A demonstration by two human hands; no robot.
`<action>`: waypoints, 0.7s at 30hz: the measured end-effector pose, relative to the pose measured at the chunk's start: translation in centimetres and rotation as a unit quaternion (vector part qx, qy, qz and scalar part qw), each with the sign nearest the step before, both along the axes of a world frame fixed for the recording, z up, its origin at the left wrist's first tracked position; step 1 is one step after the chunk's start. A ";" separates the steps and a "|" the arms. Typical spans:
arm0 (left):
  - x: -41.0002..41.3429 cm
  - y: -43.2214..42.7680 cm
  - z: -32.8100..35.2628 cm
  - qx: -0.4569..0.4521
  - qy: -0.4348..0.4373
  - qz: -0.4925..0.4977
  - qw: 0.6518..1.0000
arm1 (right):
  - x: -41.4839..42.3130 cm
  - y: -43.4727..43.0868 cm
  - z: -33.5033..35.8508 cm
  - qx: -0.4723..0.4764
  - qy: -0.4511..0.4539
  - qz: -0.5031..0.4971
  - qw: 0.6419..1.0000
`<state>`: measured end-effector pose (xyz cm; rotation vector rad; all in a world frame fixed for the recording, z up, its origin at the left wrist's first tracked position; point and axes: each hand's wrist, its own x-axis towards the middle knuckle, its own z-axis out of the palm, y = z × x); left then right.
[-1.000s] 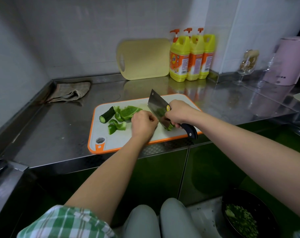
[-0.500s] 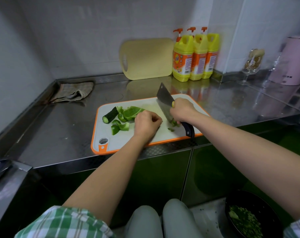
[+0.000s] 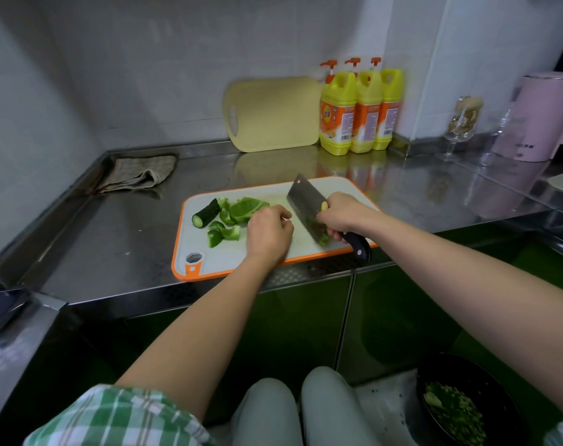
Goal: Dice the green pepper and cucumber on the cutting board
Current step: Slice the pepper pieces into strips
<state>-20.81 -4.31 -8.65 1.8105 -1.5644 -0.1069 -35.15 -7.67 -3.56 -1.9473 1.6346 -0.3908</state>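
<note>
Two jobs remain on the surface [image 3: 113,226]: on the cutting board [image 3: 228,259], green pepper pieces [image 3: 244,209] and a cucumber stub [image 3: 206,213] wait uncut at 9 o'clock. The right hand [image 3: 341,215] has its fingers wrapped round the cleaver [image 3: 306,201], whose heel is on diced bits [image 3: 323,241] at 4 o'clock. The left hand [image 3: 269,233] is curled, and I cannot tell whether it holds anything. Next, a pepper piece needs feeding under the blade. Little differs from a second ago.

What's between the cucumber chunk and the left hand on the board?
Loose green pepper pieces, one large and several small, lie on the cutting board between the cucumber chunk and the left hand. Head view shows it.
</note>
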 end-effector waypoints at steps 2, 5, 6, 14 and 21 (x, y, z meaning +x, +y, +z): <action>-0.1 0.2 -0.1 0.009 -0.008 -0.012 1.000 | -1.1 -0.7 0.4 -0.014 0.015 -0.021 1.000; -0.1 0.2 0.0 0.010 -0.017 -0.017 1.000 | -2.4 -1.6 0.4 -0.029 0.015 -0.058 0.998; -0.1 0.1 0.0 0.011 -0.020 -0.016 1.000 | -2.5 -1.8 0.4 -0.029 0.010 -0.062 0.998; -0.7 -0.1 0.3 0.008 -0.023 -0.009 1.000 | -0.6 -0.9 0.0 0.009 -0.036 0.025 0.999; -0.4 -0.6 0.1 0.004 -0.016 -0.022 1.000 | -3.2 -2.5 0.2 -0.008 0.007 -0.039 0.999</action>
